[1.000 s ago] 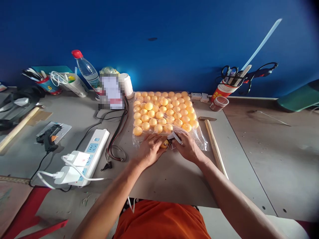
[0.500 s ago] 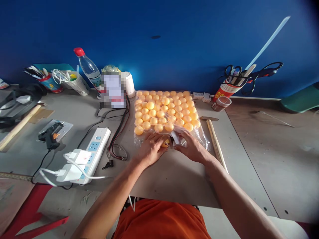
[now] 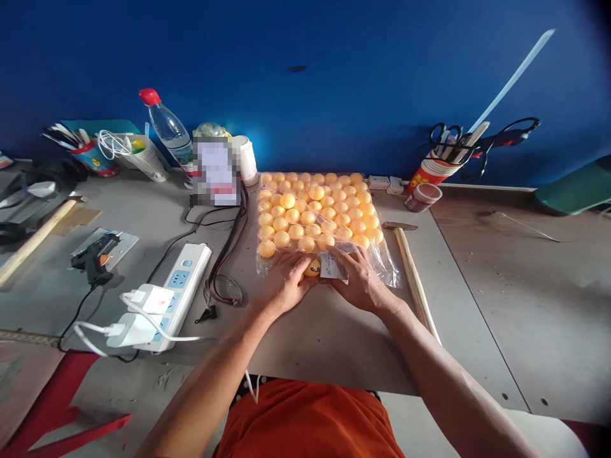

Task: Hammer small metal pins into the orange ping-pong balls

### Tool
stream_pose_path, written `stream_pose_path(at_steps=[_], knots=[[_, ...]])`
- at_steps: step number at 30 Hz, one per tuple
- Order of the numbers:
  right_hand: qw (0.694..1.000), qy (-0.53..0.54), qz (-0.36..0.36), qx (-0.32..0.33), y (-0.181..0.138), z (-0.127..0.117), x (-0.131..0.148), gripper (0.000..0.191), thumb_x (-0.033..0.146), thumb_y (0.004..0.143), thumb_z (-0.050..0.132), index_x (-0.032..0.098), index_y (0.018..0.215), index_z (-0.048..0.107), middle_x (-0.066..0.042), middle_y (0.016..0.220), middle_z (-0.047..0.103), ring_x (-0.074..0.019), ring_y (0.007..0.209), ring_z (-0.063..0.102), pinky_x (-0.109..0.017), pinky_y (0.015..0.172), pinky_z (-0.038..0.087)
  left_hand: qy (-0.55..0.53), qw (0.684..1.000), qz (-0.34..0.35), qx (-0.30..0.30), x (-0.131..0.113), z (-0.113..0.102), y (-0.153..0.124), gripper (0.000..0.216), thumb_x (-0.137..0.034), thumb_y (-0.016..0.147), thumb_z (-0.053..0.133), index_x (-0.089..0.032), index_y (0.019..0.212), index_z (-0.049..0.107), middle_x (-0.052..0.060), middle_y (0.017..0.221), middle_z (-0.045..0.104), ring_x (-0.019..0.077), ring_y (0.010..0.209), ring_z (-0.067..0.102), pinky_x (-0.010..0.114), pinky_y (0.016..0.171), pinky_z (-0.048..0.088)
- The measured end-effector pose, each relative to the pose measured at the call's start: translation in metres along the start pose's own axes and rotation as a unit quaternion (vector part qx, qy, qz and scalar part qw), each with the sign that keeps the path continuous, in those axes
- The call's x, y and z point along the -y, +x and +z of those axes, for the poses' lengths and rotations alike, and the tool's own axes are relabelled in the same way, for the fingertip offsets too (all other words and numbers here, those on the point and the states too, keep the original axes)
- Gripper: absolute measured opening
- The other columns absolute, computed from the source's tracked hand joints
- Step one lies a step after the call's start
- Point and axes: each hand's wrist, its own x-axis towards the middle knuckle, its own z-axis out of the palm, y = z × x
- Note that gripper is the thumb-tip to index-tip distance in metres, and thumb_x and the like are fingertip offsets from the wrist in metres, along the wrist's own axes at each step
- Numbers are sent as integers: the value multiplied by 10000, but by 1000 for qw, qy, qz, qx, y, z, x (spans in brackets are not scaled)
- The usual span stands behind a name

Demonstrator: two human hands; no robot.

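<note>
Several orange table tennis balls (image 3: 296, 230) lie in rows inside a clear plastic bag (image 3: 389, 270) on the grey table. At the bag's near edge, my left hand (image 3: 287, 283) is closed around one orange ball (image 3: 313, 268) that has dark printed marks on it. My right hand (image 3: 361, 280) grips a small white slip (image 3: 333, 267) with dark print, right beside that ball. The fingertips of both hands are partly hidden, and the slip's exact kind cannot be made out.
A wooden-handled hammer (image 3: 415, 280) lies right of the bag. On the left are a power strip (image 3: 184, 280) with plugged chargers, cables (image 3: 229, 248) and a black glue gun (image 3: 98, 257). Along the blue wall stand a bottle (image 3: 172, 137), a white cup (image 3: 245, 162) and a red tool cup (image 3: 432, 168).
The white slip, tilted and creased before, now faces up flatter with its print showing. My right hand has shifted slightly left, and the marked ball is turned a little.
</note>
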Motion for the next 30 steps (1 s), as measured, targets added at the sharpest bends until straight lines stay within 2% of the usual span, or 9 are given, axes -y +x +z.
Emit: stream_pose_path(at_steps=[3,10,16,22,26,30], knots=[[1000,8,-12,-18,0,1,-1,668,324,855,648,166,1448,385,-212,1305,545,-384,1234,493,-602,1015,436,2,1000,2,-10,1,1,0,380,-297,873,684,-201,1230,596,103,1147,713,274,1093,660,442,958,522],[1000,12,22,7,-1,-3,-1,521,310,838,667,221,1339,555,-178,1257,571,-370,1191,526,-587,973,488,-21,1000,-3,-21,6,5,-3,450,-252,876,670,-200,1306,549,108,1179,706,270,1108,657,452,978,521],[998,55,43,1,-2,-5,-2,620,324,836,676,207,1406,462,-181,1305,551,-349,1262,521,-544,1037,478,-16,1000,-9,-23,7,5,-3,462,-240,878,660,-182,1319,537,118,1193,699,280,1141,644,458,995,517],[996,58,70,0,-2,-6,-3,453,400,857,678,219,1267,611,-152,1236,582,-315,1164,598,-496,988,522,-27,999,-8,-31,5,3,-1,436,-230,883,657,-187,1301,543,113,1194,703,269,1146,647,454,1007,516],[992,73,107,-10,-1,-5,-4,432,442,872,653,246,1257,647,-128,1215,605,-300,1118,630,-493,980,524,-24,999,-9,-37,3,2,0,439,-201,864,673,-190,1286,549,105,1152,720,267,1098,668,454,973,533],[987,93,127,-25,1,-6,-4,455,460,877,638,237,1273,635,-135,1251,614,-309,1182,597,-504,1009,497,-17,999,-7,-39,3,2,0,442,-186,849,684,-188,1272,555,103,1142,721,270,1080,673,450,956,544]])
